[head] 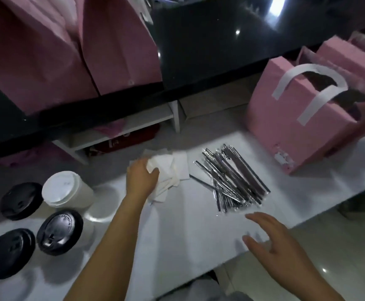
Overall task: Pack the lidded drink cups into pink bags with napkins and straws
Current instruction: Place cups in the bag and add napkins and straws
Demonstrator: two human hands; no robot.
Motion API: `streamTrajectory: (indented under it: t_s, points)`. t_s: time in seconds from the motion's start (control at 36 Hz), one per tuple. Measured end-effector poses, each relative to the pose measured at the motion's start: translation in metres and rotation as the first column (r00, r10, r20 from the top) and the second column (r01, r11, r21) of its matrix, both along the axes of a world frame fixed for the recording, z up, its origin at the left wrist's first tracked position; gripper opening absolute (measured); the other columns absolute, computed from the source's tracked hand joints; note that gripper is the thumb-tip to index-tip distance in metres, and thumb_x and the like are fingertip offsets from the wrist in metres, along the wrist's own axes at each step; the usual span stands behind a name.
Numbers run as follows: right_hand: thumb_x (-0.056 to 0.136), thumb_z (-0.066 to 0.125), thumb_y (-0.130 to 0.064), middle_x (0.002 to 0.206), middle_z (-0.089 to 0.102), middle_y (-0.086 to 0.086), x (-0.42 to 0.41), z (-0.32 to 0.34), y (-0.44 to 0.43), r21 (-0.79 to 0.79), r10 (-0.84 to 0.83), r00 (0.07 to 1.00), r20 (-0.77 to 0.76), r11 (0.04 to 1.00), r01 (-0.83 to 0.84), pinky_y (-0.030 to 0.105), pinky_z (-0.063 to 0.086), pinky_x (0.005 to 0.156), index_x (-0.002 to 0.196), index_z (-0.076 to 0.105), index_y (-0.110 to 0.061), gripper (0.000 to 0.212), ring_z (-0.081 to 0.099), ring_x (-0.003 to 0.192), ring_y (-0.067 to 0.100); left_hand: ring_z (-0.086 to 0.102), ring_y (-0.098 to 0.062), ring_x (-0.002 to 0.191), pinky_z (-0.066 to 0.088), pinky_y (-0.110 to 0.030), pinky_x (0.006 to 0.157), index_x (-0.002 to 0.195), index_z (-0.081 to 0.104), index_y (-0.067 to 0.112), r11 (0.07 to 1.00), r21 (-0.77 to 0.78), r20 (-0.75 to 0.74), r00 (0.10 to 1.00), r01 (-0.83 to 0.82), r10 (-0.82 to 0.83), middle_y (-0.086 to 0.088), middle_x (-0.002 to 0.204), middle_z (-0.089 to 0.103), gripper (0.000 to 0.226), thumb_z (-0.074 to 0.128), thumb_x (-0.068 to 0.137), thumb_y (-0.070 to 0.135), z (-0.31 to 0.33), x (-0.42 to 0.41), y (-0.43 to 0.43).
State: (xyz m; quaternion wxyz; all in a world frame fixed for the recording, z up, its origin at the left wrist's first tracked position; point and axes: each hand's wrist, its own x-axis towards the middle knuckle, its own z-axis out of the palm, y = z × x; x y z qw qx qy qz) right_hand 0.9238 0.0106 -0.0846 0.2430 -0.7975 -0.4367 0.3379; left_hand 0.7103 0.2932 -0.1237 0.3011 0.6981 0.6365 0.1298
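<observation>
Left hand (141, 178) grip pinching napkins (172, 170); right hand (272, 240) spread; straws (231, 181) lie diagonally, upper-left to lower-right.

This looks like the packing side of a drinks shop or café. A white counter (188, 235) carries takeaway cups with black lids (59, 231), one cup with a white lid (62, 189), a loose stack of white napkins (175, 170) and a heap of plastic-wrapped straws (233, 181). Pink carrier bags (290, 127) with white handles stand at the right, and more pink bags (68, 51) sit on a raised glossy black ledge (209, 46) behind, as on a service front.
</observation>
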Motion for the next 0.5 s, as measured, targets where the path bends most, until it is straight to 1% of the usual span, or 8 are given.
streamTrajectory:
  t_s: [0.06,0.11,0.19,0.25,0.31,0.39,0.44,0.5]
  points:
    - [0.086,0.069,-0.043,0.139,0.045,-0.024,0.009,-0.001,0.013,-0.013,0.018,1.0,-0.021,1.0,-0.018,0.034,0.04,0.108,0.126,0.053,-0.05,0.043,0.04,0.132,0.0,0.049,-0.035,0.122,0.031,-0.037,0.103,0.136,0.057,0.013,0.999,0.023,-0.056,0.998,-0.033,0.034,-0.016,0.131,0.06,0.047,0.064,0.09,0.022,-0.008,-0.004,0.013]
    - [0.086,0.068,-0.044,0.136,0.044,-0.032,0.018,-0.004,0.025,-0.005,0.014,0.999,-0.042,1.0,-0.015,0.036,0.044,0.105,0.122,0.054,-0.052,0.04,0.039,0.128,-0.01,0.053,-0.035,0.116,0.03,-0.037,0.101,0.129,0.063,0.012,0.998,0.041,-0.086,0.995,-0.052,0.055,-0.016,0.125,0.063,0.043,0.067,0.088,0.024,-0.018,-0.009,0.021]
    - [0.087,0.068,-0.039,0.127,0.044,-0.045,0.027,-0.006,0.039,-0.005,0.023,0.998,-0.067,1.0,-0.024,0.029,0.042,0.1,0.116,0.055,-0.054,0.035,0.034,0.124,-0.02,0.052,-0.034,0.108,0.035,-0.037,0.094,0.118,0.068,0.012,0.991,0.087,-0.039,0.994,-0.101,0.105,-0.014,0.119,0.064,0.034,0.071,0.085,0.02,-0.024,-0.011,0.019]
    - [0.087,0.069,-0.037,0.125,0.045,-0.045,0.033,-0.008,0.047,-0.006,0.046,0.996,-0.073,0.999,-0.046,0.027,0.041,0.098,0.115,0.056,-0.052,0.034,0.037,0.124,-0.019,0.05,-0.033,0.109,0.036,-0.035,0.09,0.114,0.069,0.011,0.982,0.137,0.003,0.991,-0.131,0.132,-0.012,0.119,0.062,0.029,0.071,0.085,0.015,-0.022,-0.009,0.013]
    - [0.087,0.069,-0.035,0.125,0.047,-0.041,0.039,-0.01,0.054,-0.014,0.061,0.995,-0.084,0.998,-0.062,0.029,0.041,0.1,0.117,0.056,-0.049,0.036,0.041,0.124,-0.014,0.053,-0.027,0.107,0.038,-0.03,0.086,0.112,0.069,0.012,0.973,0.155,0.068,0.984,-0.171,0.163,-0.005,0.115,0.061,0.024,0.069,0.088,0.014,-0.019,-0.007,0.008]
    - [0.088,0.07,-0.033,0.133,0.052,-0.027,0.048,-0.013,0.069,-0.015,0.096,0.989,-0.109,0.995,-0.098,0.031,0.041,0.105,0.125,0.061,-0.037,0.038,0.048,0.124,-0.002,0.058,-0.015,0.1,0.039,-0.018,0.081,0.109,0.07,0.013,0.96,0.149,0.189,0.96,-0.237,0.208,0.008,0.106,0.06,0.018,0.065,0.091,0.012,-0.013,-0.004,0.004]
    - [0.088,0.07,-0.031,0.131,0.055,-0.024,0.053,-0.014,0.08,0.018,0.148,0.981,-0.125,0.989,-0.147,0.022,0.042,0.101,0.124,0.062,-0.034,0.037,0.051,0.121,-0.004,0.057,-0.01,0.096,0.039,-0.009,0.077,0.106,0.069,0.016,0.95,0.162,0.237,0.945,-0.266,0.225,0.01,0.105,0.061,0.017,0.067,0.09,0.01,-0.007,-0.003,0.002]
    - [0.09,0.07,-0.028,0.128,0.054,-0.027,0.056,-0.012,0.091,0.042,0.194,0.969,-0.151,0.981,-0.19,0.007,0.038,0.094,0.122,0.062,-0.036,0.034,0.05,0.118,-0.01,0.058,-0.007,0.094,0.044,-0.013,0.078,0.103,0.068,0.021,0.943,0.148,0.282,0.927,-0.297,0.248,0.011,0.105,0.063,0.018,0.069,0.089,0.011,0.001,-0.001,-0.001]
